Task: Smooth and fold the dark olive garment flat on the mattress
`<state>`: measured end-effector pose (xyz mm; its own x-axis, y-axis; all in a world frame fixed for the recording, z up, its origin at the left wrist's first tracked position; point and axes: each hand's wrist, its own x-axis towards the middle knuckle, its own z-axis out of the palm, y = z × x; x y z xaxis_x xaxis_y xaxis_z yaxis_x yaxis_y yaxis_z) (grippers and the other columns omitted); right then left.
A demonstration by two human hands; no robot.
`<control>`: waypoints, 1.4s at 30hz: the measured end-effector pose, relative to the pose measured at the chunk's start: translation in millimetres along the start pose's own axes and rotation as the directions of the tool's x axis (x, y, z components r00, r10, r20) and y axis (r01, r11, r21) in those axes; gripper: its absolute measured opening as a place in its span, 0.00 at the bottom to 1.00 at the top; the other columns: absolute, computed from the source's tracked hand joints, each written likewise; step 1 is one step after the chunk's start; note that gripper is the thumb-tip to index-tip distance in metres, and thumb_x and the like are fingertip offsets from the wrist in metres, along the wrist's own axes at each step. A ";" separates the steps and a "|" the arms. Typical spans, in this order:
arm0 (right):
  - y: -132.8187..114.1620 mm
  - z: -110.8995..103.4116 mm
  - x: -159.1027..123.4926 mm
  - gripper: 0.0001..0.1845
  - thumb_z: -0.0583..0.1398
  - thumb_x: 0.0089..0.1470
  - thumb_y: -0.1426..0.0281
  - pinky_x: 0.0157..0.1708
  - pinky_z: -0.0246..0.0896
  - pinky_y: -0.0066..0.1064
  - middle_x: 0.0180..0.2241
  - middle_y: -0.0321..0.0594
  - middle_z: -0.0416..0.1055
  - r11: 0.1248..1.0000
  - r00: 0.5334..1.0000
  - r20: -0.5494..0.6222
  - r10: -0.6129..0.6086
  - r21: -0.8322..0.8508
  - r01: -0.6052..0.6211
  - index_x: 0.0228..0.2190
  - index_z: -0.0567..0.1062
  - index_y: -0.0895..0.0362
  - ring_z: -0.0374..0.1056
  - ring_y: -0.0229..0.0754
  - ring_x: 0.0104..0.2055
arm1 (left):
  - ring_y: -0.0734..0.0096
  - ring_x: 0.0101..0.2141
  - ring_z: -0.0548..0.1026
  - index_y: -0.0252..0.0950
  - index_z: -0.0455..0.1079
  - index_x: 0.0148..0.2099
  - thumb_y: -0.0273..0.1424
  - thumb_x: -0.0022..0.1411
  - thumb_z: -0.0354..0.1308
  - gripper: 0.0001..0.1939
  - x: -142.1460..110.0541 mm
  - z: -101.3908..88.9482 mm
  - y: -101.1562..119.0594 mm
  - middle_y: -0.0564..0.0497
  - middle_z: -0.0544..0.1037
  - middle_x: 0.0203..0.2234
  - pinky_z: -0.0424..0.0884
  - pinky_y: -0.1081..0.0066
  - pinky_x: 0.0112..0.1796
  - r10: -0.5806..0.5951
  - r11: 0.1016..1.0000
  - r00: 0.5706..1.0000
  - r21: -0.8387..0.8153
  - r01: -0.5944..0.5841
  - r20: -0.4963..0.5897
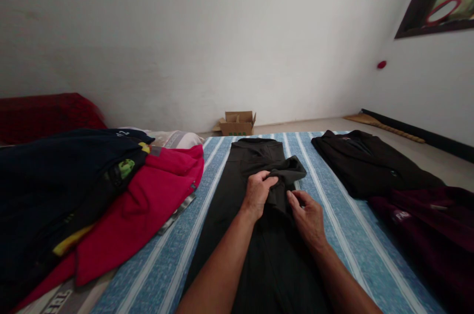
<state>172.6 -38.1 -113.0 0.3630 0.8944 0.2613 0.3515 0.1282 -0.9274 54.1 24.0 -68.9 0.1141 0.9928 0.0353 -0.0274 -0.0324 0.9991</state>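
A long black garment [219, 215] lies lengthwise on the blue striped bedcover [172, 220], its collar-like end [258, 143] away from me. Over its middle, a loose part of it, which looks like a sleeve [292, 170], is bunched up and raised. My left hand [259, 191] is closed on the bunched cloth, thumb and fingers pinching it. Just right of that, my right hand [306, 213] pinches the lower edge of the same loose part. The near end of the garment runs out of view between my forearms.
At left lies a heap with a navy garment [55, 180] over a pink one [137, 210]. A folded dark brown garment [370, 161] and a maroon one [440, 225] lie at right. Beyond the bed stands an open cardboard box [237, 124] by the wall.
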 end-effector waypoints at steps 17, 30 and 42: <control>0.3 -8.8 6.8 0.21 0.67 0.36 0.68 0.32 0.68 0.35 0.33 0.40 0.76 0.642 0.909 0.325 0.259 0.646 -0.414 0.37 0.74 0.57 0.72 0.48 0.34 | 0.72 0.23 0.72 0.31 0.72 0.32 0.34 0.44 0.65 0.13 -11.5 6.0 3.7 0.50 0.75 0.24 0.67 0.73 0.26 -0.164 0.923 0.904 -0.262 0.282 0.395; 7.7 -41.6 20.0 0.10 0.61 0.32 0.73 0.19 0.57 0.25 0.20 0.34 0.71 0.745 0.871 0.358 0.336 0.464 -0.479 0.25 0.75 0.58 0.64 0.36 0.20 | 0.56 0.52 0.66 0.30 0.66 0.49 0.21 0.53 0.53 0.20 11.4 -28.3 -19.2 0.38 0.70 0.48 0.61 0.63 0.52 0.266 0.401 0.963 0.913 -0.079 -0.034; 17.3 -85.1 41.0 0.23 0.51 0.35 0.76 0.22 0.55 0.25 0.21 0.35 0.71 0.928 0.854 0.399 0.335 -0.299 -0.224 0.35 0.78 0.58 0.66 0.39 0.23 | 0.61 0.49 0.67 0.35 0.64 0.44 0.28 0.60 0.50 0.09 6.9 -26.2 -19.9 0.44 0.70 0.45 0.63 0.65 0.48 0.080 0.148 0.995 0.986 -0.075 0.064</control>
<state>267.0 -35.6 -95.5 0.0833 0.9774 -0.1942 0.5023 -0.2095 -0.8389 29.4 34.4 -89.1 0.1744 0.9777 0.1167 0.9668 -0.1925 0.1682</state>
